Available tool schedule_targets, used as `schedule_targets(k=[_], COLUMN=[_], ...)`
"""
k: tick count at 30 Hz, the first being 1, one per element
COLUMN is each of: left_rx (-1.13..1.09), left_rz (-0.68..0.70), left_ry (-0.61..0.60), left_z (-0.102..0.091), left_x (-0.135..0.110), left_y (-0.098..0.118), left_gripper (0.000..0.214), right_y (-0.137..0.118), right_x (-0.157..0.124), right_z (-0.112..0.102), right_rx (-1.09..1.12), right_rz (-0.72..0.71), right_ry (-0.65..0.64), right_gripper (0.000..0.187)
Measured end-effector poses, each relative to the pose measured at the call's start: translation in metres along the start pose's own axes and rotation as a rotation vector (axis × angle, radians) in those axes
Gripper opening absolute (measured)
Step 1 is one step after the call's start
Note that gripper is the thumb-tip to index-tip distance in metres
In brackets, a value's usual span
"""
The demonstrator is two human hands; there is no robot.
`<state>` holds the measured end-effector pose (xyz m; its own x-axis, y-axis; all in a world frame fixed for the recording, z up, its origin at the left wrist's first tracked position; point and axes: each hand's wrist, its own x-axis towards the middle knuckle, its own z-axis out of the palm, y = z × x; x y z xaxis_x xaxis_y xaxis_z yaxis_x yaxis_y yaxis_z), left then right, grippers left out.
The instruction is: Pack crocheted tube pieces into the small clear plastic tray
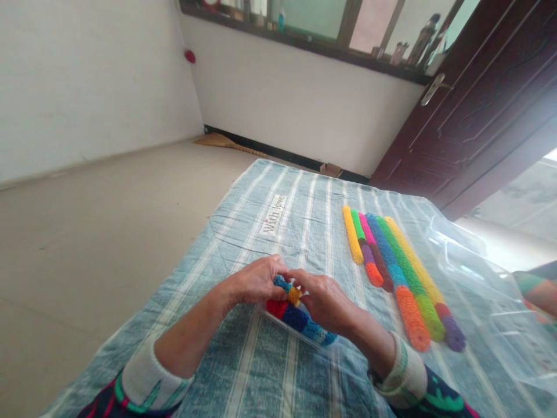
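Hands (256,281) pinch crocheted tube (284,284), well inside mat edges (150,287).

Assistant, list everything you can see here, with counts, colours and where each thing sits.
Crocheted tubes: six, multicoloured, side by side right of the hands.
Crocheted tube: one, red, blue and teal, below the hands.
Crocheted piece: one, blue and yellow, between the hands.
Plastic sheet: one, clear, on the cloth's right side.
Striped cloth: one, blue and white, on the floor.
Door: one, dark red-brown, upper right.
Left hand: one, pinching the piece.
Right hand: one, pinching the piece.
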<state>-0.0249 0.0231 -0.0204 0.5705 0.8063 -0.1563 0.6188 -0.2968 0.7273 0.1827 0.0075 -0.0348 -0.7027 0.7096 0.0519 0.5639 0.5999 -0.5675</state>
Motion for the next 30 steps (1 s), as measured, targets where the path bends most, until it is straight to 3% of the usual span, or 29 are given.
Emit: schedule_targets(k=[10,25,30], left_rx=[0.02,0.033,0.032], left_rz=[-0.008,-0.003,-0.018], left_ry=[-0.005,-0.027,-0.026], left_z=[-0.0046,-0.0085,-0.0093], left_x=[-0.0021,-0.0036,-0.0035], left_y=[0.0017,0.0028,0.0045], left_gripper=[0.025,0.022,0.024], right_y=[0.0,0.0004,0.0017], right_x=[-0.0003,-0.0005,-0.0029], right_z=[-0.0072,-0.0011,-0.0006], right_rx=[0.049,-0.1,-0.059], right_rz=[-0.023,-0.021,-0.005], right_ry=[0.015,0.023,0.043], right_gripper=[0.05,0.041,0.042])
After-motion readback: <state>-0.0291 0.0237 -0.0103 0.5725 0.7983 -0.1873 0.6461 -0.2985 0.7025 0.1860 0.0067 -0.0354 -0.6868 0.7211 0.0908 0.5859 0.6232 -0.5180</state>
